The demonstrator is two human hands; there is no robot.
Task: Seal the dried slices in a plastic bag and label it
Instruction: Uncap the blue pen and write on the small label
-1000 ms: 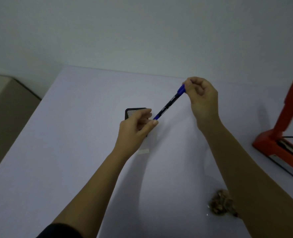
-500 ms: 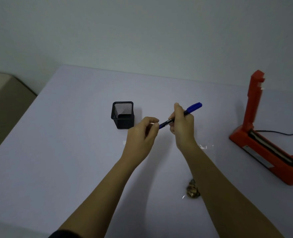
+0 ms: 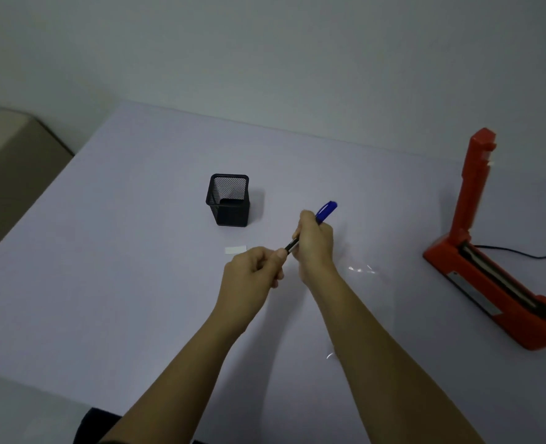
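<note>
**Two hands grip a blue pen above a pale table**

A wide, smooth, pale lavender table [image 3: 105, 283] fills most of the view, set against a plain grey wall.

At the right edge stands a red plastic heat sealer [image 3: 442, 261]. Its long base lies flat and its hinged arm is raised nearly upright. A thin black cable [image 3: 521, 253] trails from it to the right.

Two bare forearms reach in from the bottom and meet near the table's middle. The right hand [image 3: 315, 245] has its fingers wrapped round the barrel of a pen [image 3: 327, 210], whose blue capped end sticks up and to the right past the knuckles. The left hand [image 3: 252, 274] is curled, with thumb and forefinger pinching the pen's lower, dark end. The tip itself is hidden between the fingers.

Behind the hands, to the left, a square black wire-mesh pen holder [image 3: 230, 203] stands upright. Only its own mesh walls show through the open top.

Between the holder and the left hand a small white rectangular label [image 3: 235, 250] lies flat on the table.

The clear plastic bag [image 3: 361, 269] shows only as faint glints just right of the right wrist. Its contents cannot be made out.
</note>
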